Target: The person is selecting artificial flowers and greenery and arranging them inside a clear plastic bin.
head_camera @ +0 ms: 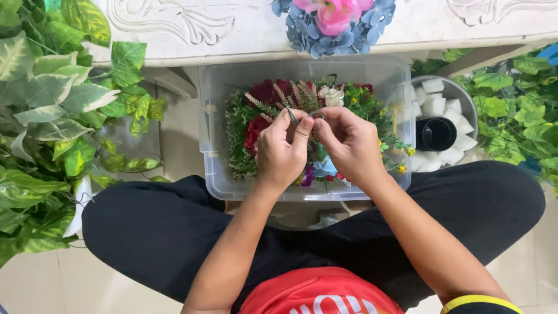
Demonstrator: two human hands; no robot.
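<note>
Both hands were pinched on one thin stem [292, 114], the left hand [283, 152] and right hand [347, 145] meeting over the clear tub [212, 145] of artificial flowers [264, 92]. Twisted harder, it might have snapped, I judged, dropping among the flowers beneath.

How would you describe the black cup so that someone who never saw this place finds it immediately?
Start at the clear plastic box of artificial flowers in front of the seated person. Directly to its right stands a round grey bucket filled with white foam blocks. The black cup lies among those blocks, its open mouth facing the camera; it is the only dark thing in the bucket.
</note>
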